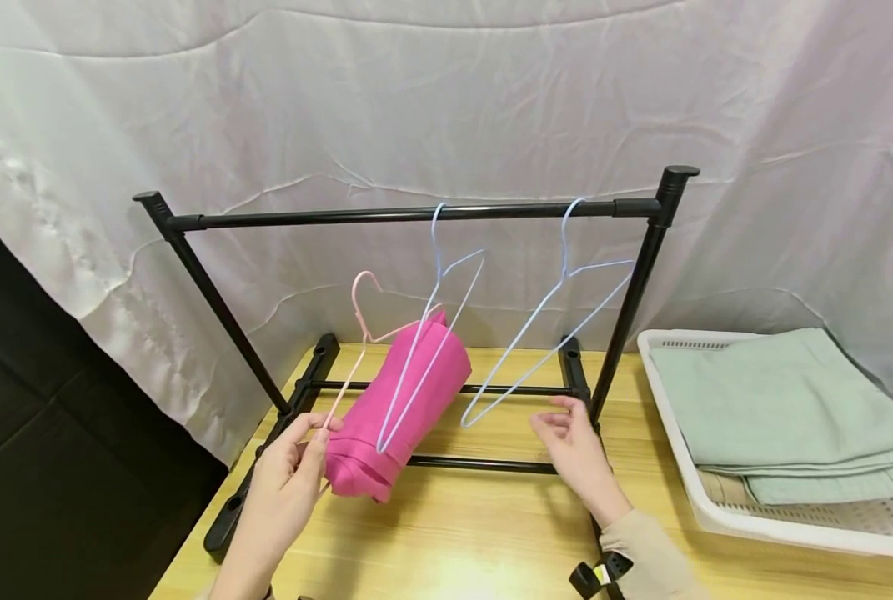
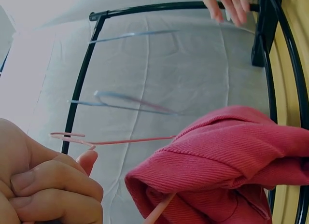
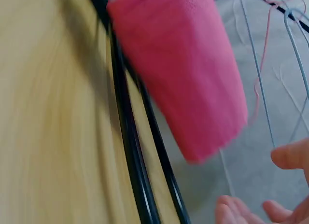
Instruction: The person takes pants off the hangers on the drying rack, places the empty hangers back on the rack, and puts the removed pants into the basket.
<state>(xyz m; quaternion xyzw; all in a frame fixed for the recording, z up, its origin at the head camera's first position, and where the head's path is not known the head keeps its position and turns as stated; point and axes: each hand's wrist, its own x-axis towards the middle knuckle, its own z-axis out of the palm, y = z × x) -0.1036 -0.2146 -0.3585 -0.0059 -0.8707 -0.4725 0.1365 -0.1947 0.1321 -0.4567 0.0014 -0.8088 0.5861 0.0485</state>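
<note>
My left hand (image 1: 288, 471) grips a pink hanger (image 1: 361, 333) by one side, its hook pointing up and free of the rail. Over that hanger's lower bar hangs a folded magenta cloth (image 1: 431, 367), thick and ribbed in the left wrist view. Two light blue hangers hang bare from the rack's top rail; the nearer blue hanger (image 1: 403, 392) crosses in front of the cloth. Below the other blue hanger (image 1: 521, 333), my right hand (image 1: 569, 446) is held in the air with fingers loosely bent and nothing between them.
A black garment rack (image 1: 326, 218) stands on the wooden table (image 1: 476, 533). On the right, a white plastic basket (image 1: 679, 454) holds folded pale green cloth (image 1: 784, 400) and something beige beneath it. White curtain fabric (image 1: 491, 100) hangs behind the rack.
</note>
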